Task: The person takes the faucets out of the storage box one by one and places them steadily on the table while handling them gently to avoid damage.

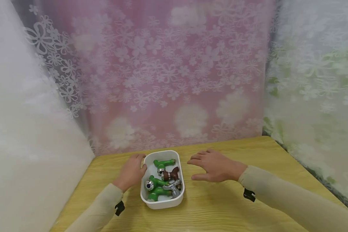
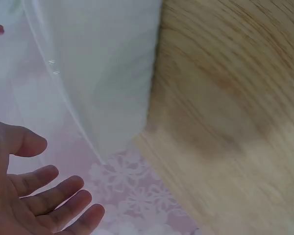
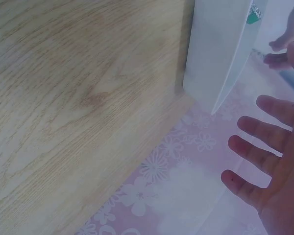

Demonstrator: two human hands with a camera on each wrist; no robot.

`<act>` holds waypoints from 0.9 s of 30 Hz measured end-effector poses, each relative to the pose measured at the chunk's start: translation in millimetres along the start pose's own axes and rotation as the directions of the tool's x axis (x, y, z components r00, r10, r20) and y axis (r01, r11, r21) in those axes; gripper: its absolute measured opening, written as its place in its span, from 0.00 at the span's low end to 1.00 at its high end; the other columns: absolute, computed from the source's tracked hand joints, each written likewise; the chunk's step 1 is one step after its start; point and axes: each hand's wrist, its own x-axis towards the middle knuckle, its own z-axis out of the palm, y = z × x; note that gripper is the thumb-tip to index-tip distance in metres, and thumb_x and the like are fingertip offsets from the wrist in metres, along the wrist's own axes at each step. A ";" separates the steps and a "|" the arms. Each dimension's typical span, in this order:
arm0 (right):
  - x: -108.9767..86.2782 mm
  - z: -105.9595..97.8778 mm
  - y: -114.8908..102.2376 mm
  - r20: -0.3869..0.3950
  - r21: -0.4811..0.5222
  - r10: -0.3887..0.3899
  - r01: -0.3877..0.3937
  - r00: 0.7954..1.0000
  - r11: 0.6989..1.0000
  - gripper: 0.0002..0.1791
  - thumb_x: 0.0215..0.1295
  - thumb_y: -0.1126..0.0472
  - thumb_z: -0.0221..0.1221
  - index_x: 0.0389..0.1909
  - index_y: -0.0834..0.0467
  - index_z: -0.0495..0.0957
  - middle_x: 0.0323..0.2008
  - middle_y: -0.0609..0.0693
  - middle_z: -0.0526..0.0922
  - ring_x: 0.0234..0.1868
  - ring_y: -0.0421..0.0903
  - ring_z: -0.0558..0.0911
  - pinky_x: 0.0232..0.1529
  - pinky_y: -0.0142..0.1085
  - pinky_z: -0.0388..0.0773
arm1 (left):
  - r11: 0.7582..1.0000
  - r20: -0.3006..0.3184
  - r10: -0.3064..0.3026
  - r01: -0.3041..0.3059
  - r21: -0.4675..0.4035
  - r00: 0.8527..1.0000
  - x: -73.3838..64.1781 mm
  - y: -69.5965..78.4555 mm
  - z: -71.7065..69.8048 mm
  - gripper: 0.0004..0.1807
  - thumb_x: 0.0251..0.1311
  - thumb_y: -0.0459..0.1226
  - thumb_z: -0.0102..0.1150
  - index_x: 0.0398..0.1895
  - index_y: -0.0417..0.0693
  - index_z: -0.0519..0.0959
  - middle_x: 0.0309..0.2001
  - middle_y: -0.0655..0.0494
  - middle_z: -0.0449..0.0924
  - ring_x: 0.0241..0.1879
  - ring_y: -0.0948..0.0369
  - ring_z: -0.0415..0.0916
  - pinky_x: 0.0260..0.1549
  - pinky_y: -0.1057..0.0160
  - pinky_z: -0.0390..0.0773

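Note:
A white plastic tub (image 1: 163,204) stands on the wooden table, holding several taps. A green tap (image 1: 166,162) lies at its far end, and a brown tap (image 1: 172,175) lies just nearer. In the near half are two more green taps, one with a chrome knob (image 1: 149,185), beside a silver tap (image 1: 175,189). My left hand (image 1: 131,172) is at the tub's left rim with fingers loosely bent; whether it touches is unclear. To the right, my right hand (image 1: 214,166) hovers apart from the tub, fingers spread and holding nothing.
Behind the table (image 1: 220,206) hangs a pink flowered curtain (image 1: 174,80). A plain white sheet (image 1: 32,129) borders the left side, and a pale flowered curtain (image 1: 313,96) the right. Each wrist wears a black strap.

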 end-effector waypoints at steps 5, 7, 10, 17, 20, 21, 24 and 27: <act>3.4 -0.3 -1.2 0.005 -0.005 -0.002 0.002 1.000 1.000 0.40 0.69 0.25 0.39 0.71 0.45 0.70 0.69 0.48 0.74 0.69 0.52 0.72 0.67 0.56 0.66 | 0.998 0.029 -0.057 0.057 0.028 0.998 0.2 -16.5 8.6 0.27 0.68 0.43 0.56 0.66 0.37 0.72 0.63 0.36 0.75 0.64 0.41 0.71 0.59 0.41 0.75; 2.9 -0.2 -0.7 0.008 0.001 0.002 -0.002 1.000 1.000 0.40 0.69 0.25 0.39 0.71 0.45 0.70 0.69 0.48 0.74 0.70 0.51 0.72 0.67 0.56 0.66 | 0.997 0.048 -0.069 0.067 0.037 0.996 0.0 -19.8 12.0 0.29 0.68 0.44 0.56 0.67 0.36 0.71 0.63 0.35 0.74 0.65 0.40 0.71 0.60 0.40 0.73; 1.0 0.0 0.2 0.011 0.002 0.010 -0.010 1.000 1.000 0.40 0.69 0.25 0.39 0.72 0.45 0.70 0.69 0.48 0.73 0.70 0.51 0.72 0.68 0.56 0.66 | 0.995 0.086 -0.084 0.079 0.056 0.993 -0.7 -21.0 16.9 0.32 0.68 0.46 0.56 0.69 0.35 0.69 0.65 0.34 0.72 0.66 0.39 0.69 0.61 0.39 0.71; 0.3 0.0 0.1 0.002 0.002 0.002 -0.002 1.000 1.000 0.40 0.70 0.26 0.41 0.71 0.46 0.71 0.68 0.49 0.74 0.69 0.52 0.73 0.66 0.57 0.67 | 0.995 0.085 -0.071 0.064 0.081 0.994 -2.4 -18.3 25.4 0.32 0.68 0.46 0.55 0.70 0.35 0.67 0.64 0.34 0.73 0.64 0.39 0.72 0.60 0.40 0.73; 1.2 0.2 -0.1 0.007 0.004 0.003 -0.003 1.000 1.000 0.39 0.70 0.26 0.42 0.71 0.46 0.71 0.68 0.49 0.74 0.69 0.52 0.72 0.66 0.57 0.67 | 0.995 0.089 -0.053 0.045 0.092 0.995 -3.3 -16.5 28.1 0.32 0.68 0.44 0.54 0.71 0.35 0.67 0.63 0.34 0.74 0.62 0.40 0.73 0.59 0.41 0.74; 1.6 0.5 -0.2 0.012 0.001 0.006 -0.006 1.000 1.000 0.39 0.70 0.26 0.42 0.71 0.46 0.70 0.68 0.48 0.74 0.69 0.52 0.72 0.66 0.57 0.67 | 0.995 0.093 -0.048 0.039 0.094 0.995 -3.4 -16.2 29.0 0.32 0.69 0.44 0.54 0.71 0.35 0.67 0.62 0.34 0.75 0.62 0.40 0.73 0.60 0.41 0.74; 3.1 1.4 -0.1 0.013 -0.010 0.001 -0.001 1.000 1.000 0.39 0.70 0.26 0.41 0.71 0.46 0.70 0.69 0.49 0.74 0.69 0.52 0.72 0.66 0.56 0.67 | 0.994 0.101 -0.051 0.041 0.098 0.994 -3.5 -15.6 31.5 0.31 0.69 0.43 0.53 0.71 0.35 0.66 0.62 0.35 0.75 0.62 0.40 0.73 0.60 0.41 0.74; 5.4 2.0 -0.8 0.010 -0.013 -0.007 0.007 1.000 1.000 0.39 0.70 0.26 0.42 0.71 0.46 0.71 0.68 0.49 0.75 0.69 0.52 0.73 0.66 0.56 0.68 | 0.994 0.094 -0.063 0.053 0.098 0.994 -4.2 -15.8 33.2 0.31 0.70 0.43 0.53 0.71 0.36 0.66 0.61 0.36 0.76 0.62 0.41 0.74 0.59 0.41 0.75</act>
